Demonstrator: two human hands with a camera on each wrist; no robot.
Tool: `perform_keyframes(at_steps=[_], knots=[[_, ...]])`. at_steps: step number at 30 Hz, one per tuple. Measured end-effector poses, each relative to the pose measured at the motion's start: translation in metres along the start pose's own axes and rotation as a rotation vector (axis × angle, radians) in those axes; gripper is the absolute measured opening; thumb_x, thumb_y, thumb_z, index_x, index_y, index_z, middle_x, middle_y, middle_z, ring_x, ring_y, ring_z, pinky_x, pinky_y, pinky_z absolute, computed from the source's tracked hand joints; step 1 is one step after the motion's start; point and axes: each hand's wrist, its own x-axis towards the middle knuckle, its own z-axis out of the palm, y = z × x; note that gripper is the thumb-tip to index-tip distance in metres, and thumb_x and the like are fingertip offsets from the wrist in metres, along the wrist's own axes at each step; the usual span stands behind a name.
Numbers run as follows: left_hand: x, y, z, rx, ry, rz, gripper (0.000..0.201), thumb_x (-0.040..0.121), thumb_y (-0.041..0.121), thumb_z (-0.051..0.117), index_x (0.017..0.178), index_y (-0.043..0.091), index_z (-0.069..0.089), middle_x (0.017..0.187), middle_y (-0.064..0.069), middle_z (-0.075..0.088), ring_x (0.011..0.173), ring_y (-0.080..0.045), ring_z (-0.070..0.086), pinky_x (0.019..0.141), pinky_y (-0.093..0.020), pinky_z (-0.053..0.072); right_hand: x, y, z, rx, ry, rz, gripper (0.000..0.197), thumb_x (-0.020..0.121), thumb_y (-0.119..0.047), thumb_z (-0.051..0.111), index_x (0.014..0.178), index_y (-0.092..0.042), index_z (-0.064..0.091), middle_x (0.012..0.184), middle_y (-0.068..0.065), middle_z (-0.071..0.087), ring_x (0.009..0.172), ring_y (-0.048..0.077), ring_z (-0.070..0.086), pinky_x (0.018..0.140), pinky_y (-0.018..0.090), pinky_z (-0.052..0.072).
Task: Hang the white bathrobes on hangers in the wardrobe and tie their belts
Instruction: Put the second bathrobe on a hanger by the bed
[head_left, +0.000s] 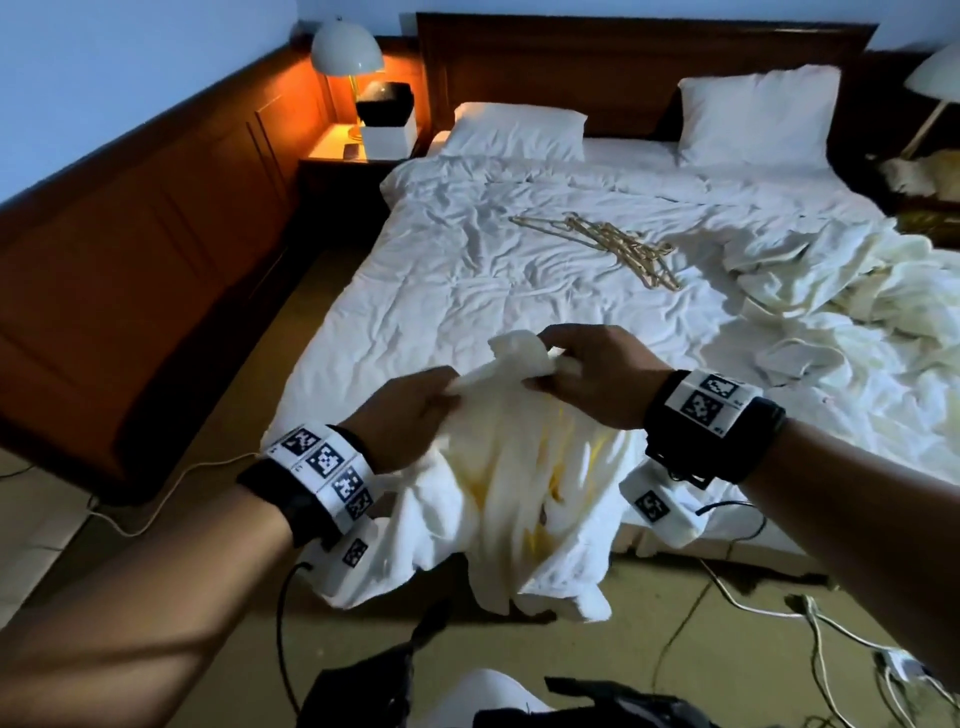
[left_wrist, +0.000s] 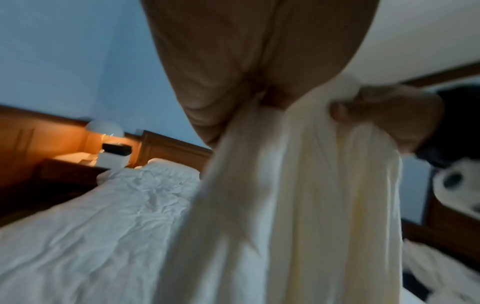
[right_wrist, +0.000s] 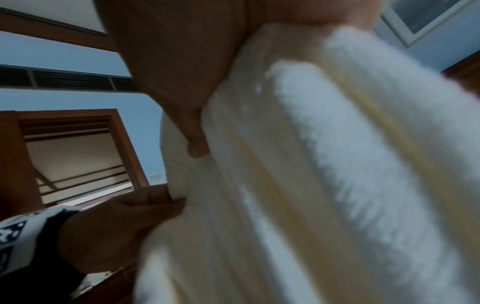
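White towelling fills the lower middle of the head view: a bathrobe (head_left: 498, 483) held up in front of the foot of a bed (head_left: 467, 270). Both hands grip its upper edge, close together. The left hand (head_left: 405, 415) has its fingers curled into the cloth, and the right hand (head_left: 597, 374) pinches a bunched fold just beside it. The robe hangs down in long folds with its lower end above the floor. In the middle of the bed lies a heap of pale wooden hangers (head_left: 613, 244), well apart from the hands. More white robes (head_left: 857, 312) are piled at the right edge of the mattress. Two pillows (head_left: 519, 130) lean on a dark wooden headboard at the top of the frame. At upper left a lit lamp (head_left: 345, 52) stands on a bedside table, with wood panelling running along the left wall. Open carpet shows between panelling and bed. Cables (head_left: 831, 623) trail over the floor at lower right.
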Motion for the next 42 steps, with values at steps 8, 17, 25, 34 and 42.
perform_keyframes(at_steps=[8, 17, 25, 34, 42], knots=[[-0.007, -0.04, -0.05, 0.122, 0.058, -0.214, 0.032, 0.083, 0.05, 0.067, 0.068, 0.022, 0.058, 0.062, 0.003, 0.058, 0.065, -0.014, 0.06, 0.055, -0.028, 0.038, -0.004, 0.087, -0.027, -0.528, -0.272, 0.359, 0.05, 0.092, -0.053, 0.053, 0.112, -0.008, 0.063, 0.12, 0.014, 0.062, 0.11, 0.029, 0.057, 0.09, 0.031, 0.043], [0.032, -0.017, -0.094, 0.151, 0.155, -0.176, 0.025, 0.091, 0.04, 0.059, 0.077, 0.02, 0.055, 0.064, 0.003, 0.052, 0.062, -0.014, 0.051, 0.057, -0.029, 0.035, 0.005, 0.084, -0.029, 0.152, 0.189, 0.229, 0.042, 0.086, -0.057, 0.055, 0.103, -0.02, 0.064, 0.092, -0.005, 0.063, 0.089, 0.019, 0.061, 0.077, 0.031, 0.045], [0.103, 0.021, -0.152, 0.257, 0.123, -0.075, 0.009, 0.092, 0.03, 0.058, 0.084, 0.025, 0.06, 0.071, 0.003, 0.06, 0.069, -0.013, 0.058, 0.066, -0.03, 0.044, 0.068, 0.037, -0.091, 0.009, -0.004, -0.037, 0.007, 0.087, -0.04, 0.067, 0.093, -0.042, 0.065, 0.088, -0.012, 0.07, 0.083, 0.007, 0.065, 0.078, 0.033, 0.054], [0.328, -0.036, -0.241, 0.535, 0.395, -0.013, 0.016, 0.085, 0.016, 0.053, 0.093, 0.02, 0.065, 0.099, -0.016, 0.067, 0.092, -0.038, 0.061, 0.074, -0.038, 0.049, 0.272, 0.047, -0.184, -0.139, 0.436, -0.048, 0.015, 0.09, -0.021, 0.062, 0.096, -0.032, 0.071, 0.096, -0.007, 0.07, 0.093, 0.011, 0.063, 0.08, 0.024, 0.046], [0.552, -0.154, -0.192, 0.705, 0.342, -0.204, 0.059, 0.09, 0.039, 0.055, 0.141, 0.018, 0.036, 0.129, -0.031, 0.042, 0.115, -0.051, 0.044, 0.092, -0.055, 0.039, 0.475, 0.168, -0.173, -0.66, 0.114, 0.342, 0.069, 0.088, -0.048, 0.061, 0.148, -0.027, 0.034, 0.142, 0.016, 0.041, 0.126, 0.038, 0.049, 0.104, 0.046, 0.043]])
